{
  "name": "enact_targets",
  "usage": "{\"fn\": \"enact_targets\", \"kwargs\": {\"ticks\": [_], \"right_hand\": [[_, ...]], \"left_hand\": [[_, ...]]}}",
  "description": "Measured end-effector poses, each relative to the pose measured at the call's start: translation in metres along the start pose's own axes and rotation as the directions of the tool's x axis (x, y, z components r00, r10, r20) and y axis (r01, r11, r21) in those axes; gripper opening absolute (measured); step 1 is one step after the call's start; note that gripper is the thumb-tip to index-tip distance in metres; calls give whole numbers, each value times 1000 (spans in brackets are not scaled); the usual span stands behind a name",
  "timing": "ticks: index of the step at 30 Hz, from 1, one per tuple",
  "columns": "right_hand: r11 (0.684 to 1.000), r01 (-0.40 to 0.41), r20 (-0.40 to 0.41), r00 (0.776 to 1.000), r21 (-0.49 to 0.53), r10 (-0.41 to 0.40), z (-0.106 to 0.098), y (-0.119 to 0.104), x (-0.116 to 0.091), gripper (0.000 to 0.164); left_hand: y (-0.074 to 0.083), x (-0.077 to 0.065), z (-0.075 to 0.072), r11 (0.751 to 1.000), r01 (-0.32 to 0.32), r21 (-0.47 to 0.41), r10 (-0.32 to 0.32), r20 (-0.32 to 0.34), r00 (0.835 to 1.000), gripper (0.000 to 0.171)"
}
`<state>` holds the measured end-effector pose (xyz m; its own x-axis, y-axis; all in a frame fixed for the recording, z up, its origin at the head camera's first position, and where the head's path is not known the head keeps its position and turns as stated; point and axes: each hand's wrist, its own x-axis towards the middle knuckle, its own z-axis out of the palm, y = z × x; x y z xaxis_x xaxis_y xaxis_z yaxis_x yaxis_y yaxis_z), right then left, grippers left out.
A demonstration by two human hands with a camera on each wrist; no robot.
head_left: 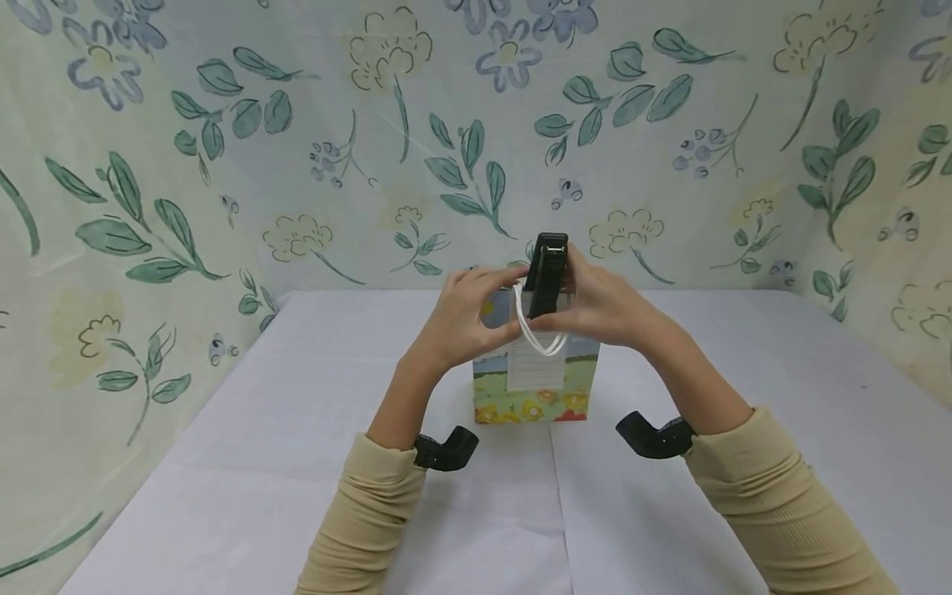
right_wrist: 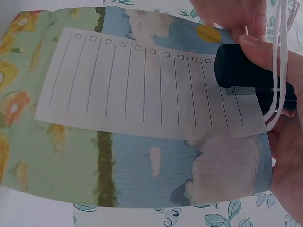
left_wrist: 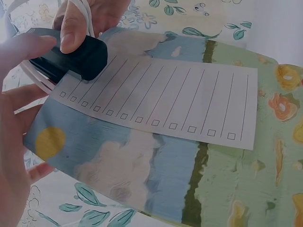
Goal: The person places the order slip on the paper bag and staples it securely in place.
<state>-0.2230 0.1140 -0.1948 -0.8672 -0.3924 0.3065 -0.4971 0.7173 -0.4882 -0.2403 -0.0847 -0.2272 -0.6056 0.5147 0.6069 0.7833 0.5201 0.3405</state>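
A paper gift bag (head_left: 491,398) printed with sky, grass and flowers stands upright on the table. Over its front lies a white lined checklist sheet (left_wrist: 156,101) with small boxes. My right hand (head_left: 610,304) grips a black stapler (head_left: 549,274), thumb on top, its jaws around the bag's top edge and the end of the sheet, as the right wrist view shows. My left hand (head_left: 468,318) holds the bag's upper left edge, fingers behind it, thumb by the stapler. White cord handles (head_left: 549,349) loop down past the stapler. The stapler's lower arm is partly hidden.
A white cloth with a centre crease covers the table (head_left: 297,413). Behind it hangs a floral curtain (head_left: 335,107). Black wrist cameras jut inward from the left sleeve (head_left: 446,450) and the right sleeve (head_left: 654,435).
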Motion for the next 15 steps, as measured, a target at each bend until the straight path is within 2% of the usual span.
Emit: {"fn": "enact_targets", "kwargs": {"ticks": [6, 10, 15], "right_hand": [[1000, 3, 7, 1000, 12, -3, -1, 3, 0, 81], [1000, 18, 4, 1000, 19, -18, -2, 4, 1, 80], [999, 24, 12, 1000, 31, -25, -4, 6, 2, 79]], "left_hand": [[2, 4, 7, 998, 52, 19, -50, -74, 996, 43], [5, 8, 12, 997, 73, 12, -71, -130, 989, 41], [8, 10, 12, 994, 106, 21, -103, -120, 987, 44]]}}
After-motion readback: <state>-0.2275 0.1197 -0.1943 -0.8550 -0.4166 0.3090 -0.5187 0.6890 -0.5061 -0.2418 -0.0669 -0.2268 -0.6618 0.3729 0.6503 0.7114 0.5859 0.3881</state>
